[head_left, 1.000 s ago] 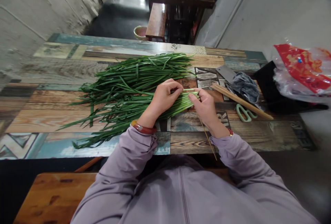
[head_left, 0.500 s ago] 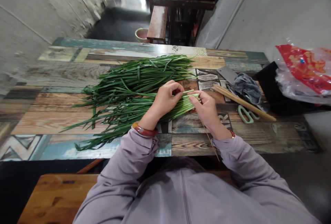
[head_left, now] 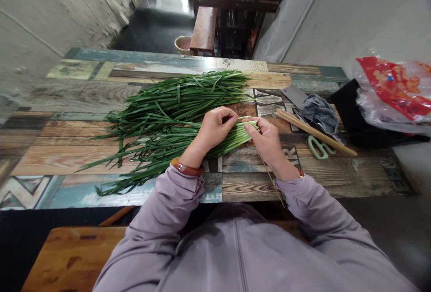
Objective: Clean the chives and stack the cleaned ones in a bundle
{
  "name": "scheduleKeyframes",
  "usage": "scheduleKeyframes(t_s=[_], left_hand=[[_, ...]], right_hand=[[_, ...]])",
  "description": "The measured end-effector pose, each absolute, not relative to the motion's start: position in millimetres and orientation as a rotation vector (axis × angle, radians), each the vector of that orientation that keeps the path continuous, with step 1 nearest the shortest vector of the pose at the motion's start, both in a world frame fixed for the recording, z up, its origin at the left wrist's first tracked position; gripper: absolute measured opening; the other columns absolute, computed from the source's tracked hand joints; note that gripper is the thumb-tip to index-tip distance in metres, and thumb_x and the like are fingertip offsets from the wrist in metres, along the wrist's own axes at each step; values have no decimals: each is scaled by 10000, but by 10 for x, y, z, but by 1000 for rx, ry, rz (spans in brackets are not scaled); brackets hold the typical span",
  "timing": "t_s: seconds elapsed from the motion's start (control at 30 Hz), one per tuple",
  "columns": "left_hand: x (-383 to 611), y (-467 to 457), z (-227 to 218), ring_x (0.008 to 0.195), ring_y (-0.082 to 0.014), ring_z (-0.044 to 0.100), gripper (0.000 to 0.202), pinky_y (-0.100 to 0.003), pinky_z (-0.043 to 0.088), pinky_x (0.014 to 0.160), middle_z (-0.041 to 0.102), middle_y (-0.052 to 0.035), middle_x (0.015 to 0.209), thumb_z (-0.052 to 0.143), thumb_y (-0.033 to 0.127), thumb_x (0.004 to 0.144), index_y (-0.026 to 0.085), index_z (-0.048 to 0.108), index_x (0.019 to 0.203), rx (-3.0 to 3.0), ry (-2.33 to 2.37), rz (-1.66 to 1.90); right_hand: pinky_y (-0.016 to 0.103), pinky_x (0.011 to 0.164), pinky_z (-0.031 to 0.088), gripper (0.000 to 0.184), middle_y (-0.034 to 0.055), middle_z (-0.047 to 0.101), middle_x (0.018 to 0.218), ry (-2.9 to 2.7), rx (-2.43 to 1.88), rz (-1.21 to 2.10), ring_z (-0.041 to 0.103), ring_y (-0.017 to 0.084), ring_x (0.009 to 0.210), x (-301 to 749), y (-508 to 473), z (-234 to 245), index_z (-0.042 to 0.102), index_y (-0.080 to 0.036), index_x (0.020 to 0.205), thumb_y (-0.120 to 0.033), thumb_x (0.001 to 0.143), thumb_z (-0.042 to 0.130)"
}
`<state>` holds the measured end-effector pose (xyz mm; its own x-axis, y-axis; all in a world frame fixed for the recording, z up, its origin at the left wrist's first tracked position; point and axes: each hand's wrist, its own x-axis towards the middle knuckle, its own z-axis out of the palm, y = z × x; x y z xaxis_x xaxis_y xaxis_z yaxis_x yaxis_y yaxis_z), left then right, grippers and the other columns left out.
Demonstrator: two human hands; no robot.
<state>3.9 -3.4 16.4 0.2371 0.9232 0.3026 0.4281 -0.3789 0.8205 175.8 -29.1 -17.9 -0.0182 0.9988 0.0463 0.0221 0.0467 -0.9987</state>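
A big pile of long green chives (head_left: 175, 108) lies across the patterned wooden table (head_left: 67, 148). My left hand (head_left: 213, 131) is closed in a pinch on the pale cut end of one chive stalk (head_left: 245, 117) at the near right of the pile. My right hand (head_left: 266, 138) is closed too, pinching a thin bamboo skewer (head_left: 272, 179) that slants down toward my body. Its fingertips meet the row of chive ends (head_left: 247, 126). Both hands nearly touch.
To the right lie a bundle of bamboo skewers (head_left: 313, 132), green-handled scissors (head_left: 318, 147), a cleaver blade (head_left: 294, 95) and a grey cloth (head_left: 319, 113). A red-printed plastic bag (head_left: 393, 90) sits at the far right. A wooden bench (head_left: 67, 256) stands under me.
The hands stay together at the chive ends with only small finger shifts. The view has wobbled slightly.
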Motion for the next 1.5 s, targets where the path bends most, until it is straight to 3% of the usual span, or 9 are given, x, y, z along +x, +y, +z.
scheduleKeyframes(t_s=[0.37, 1.5], left_hand=[[66, -34, 150, 770, -146, 634, 164, -267, 483, 770, 726, -37, 827, 575, 159, 853, 146, 725, 787, 1905, 1217, 1072], [42, -34, 131, 734, -135, 616, 165, -260, 463, 721, 703, -25, 774, 585, 184, 856, 162, 731, 781, 1951, 1189, 1093]], right_hand=[[234, 518, 504, 338, 6, 706, 792, -1218, -1194, 1231, 612, 122, 614, 1745, -293, -157, 702, -189, 953, -477, 779, 722], [255, 633, 500, 293, 12, 704, 818, -1288, -1197, 1162, 617, 129, 684, 1746, -285, -156, 716, -180, 932, -437, 793, 700]])
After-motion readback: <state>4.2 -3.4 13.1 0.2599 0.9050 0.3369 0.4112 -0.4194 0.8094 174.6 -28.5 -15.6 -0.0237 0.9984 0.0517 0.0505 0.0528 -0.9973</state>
